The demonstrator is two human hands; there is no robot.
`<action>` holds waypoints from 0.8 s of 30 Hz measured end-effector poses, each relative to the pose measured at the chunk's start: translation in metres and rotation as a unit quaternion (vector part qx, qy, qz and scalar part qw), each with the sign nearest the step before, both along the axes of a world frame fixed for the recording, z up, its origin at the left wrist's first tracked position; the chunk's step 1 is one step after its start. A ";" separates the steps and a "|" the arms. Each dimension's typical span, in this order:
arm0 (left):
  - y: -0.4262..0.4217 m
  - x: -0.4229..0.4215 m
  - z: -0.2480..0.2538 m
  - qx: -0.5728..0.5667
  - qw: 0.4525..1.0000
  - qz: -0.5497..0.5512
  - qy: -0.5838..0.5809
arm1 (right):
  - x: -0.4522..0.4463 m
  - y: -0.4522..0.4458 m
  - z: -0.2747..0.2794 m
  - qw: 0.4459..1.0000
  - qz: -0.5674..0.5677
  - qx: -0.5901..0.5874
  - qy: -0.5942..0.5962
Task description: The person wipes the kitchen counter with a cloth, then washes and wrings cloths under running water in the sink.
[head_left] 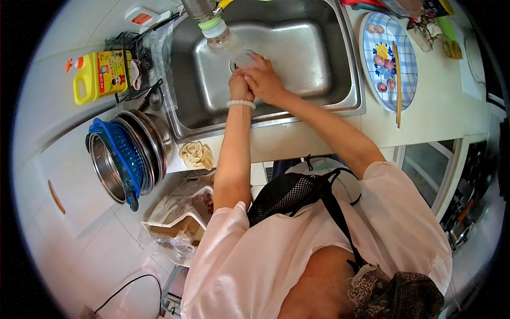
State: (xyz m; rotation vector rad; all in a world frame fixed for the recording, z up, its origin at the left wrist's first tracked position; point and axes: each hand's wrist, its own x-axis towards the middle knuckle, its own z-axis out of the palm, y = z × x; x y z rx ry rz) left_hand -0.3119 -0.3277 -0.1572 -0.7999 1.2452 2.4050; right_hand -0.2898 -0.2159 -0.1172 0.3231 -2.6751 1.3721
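Observation:
Over the steel sink (319, 69), both my hands are together around a small round clear vessel (241, 60), which looks like a glass cup. Its rim faces up toward the tap (212, 25), which has a green and white tip, and what looks like spray comes down beside it. My left hand (241, 85), with a white bead bracelet at the wrist, is closed at the vessel's near side. My right hand (264, 80) curls over the right side, its fingers touching the left hand. The vessel's lower part is hidden by my hands.
On the right counter lies a patterned oval plate (409, 69) with chopsticks (397, 85) across it. A yellow jug (98, 77) stands left, above stacked pans and a blue colander (119, 154). A crumpled cloth (196, 155) lies at the sink's front left edge.

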 end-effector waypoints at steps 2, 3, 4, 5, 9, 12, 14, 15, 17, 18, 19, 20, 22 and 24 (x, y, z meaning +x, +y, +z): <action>0.010 0.002 0.006 0.031 0.999 0.038 0.002 | 0.000 0.000 0.008 0.999 0.006 -0.016 0.029; 0.016 0.002 0.011 0.062 0.995 0.077 0.005 | -0.003 0.001 0.016 0.999 0.004 -0.016 0.029; 0.019 0.002 0.011 0.062 0.995 0.076 0.004 | -0.005 0.002 0.026 1.000 -0.006 -0.006 -0.028; 0.021 0.003 0.012 0.062 0.996 0.059 0.029 | -0.007 0.002 0.033 0.996 -0.016 0.003 -0.084; 0.031 0.000 0.033 0.051 0.996 0.072 0.017 | -0.017 -0.004 0.013 0.996 -0.030 -0.011 -0.088; 0.033 -0.004 0.043 0.036 0.992 0.106 -0.063 | -0.021 -0.003 0.023 0.990 -0.066 -0.052 -0.111; 0.034 -0.004 0.053 0.008 0.993 0.100 -0.067 | -0.027 -0.005 0.006 0.988 -0.058 -0.112 -0.089; 0.035 -0.004 0.058 -0.020 0.993 0.097 -0.071 | -0.029 -0.005 0.004 0.988 -0.060 -0.112 -0.090; 0.038 -0.004 0.066 -0.029 0.992 0.100 -0.069 | -0.032 -0.007 0.000 0.983 -0.075 -0.090 -0.138; 0.039 -0.005 0.067 -0.038 0.992 0.104 -0.066 | -0.032 -0.006 0.003 0.983 -0.076 -0.091 -0.139; 0.040 -0.004 0.067 -0.038 0.992 0.103 -0.067 | -0.033 -0.005 0.006 0.979 -0.081 -0.085 -0.166; 0.041 -0.003 0.067 -0.035 0.992 0.101 -0.061 | -0.033 -0.004 0.009 0.974 -0.085 -0.080 -0.192; 0.039 -0.004 0.056 -0.031 0.993 0.100 -0.055 | -0.032 0.002 0.019 0.967 -0.073 -0.098 -0.225; 0.030 -0.005 0.030 -0.044 0.996 0.073 -0.028 | -0.036 0.002 0.004 0.957 -0.059 -0.116 -0.258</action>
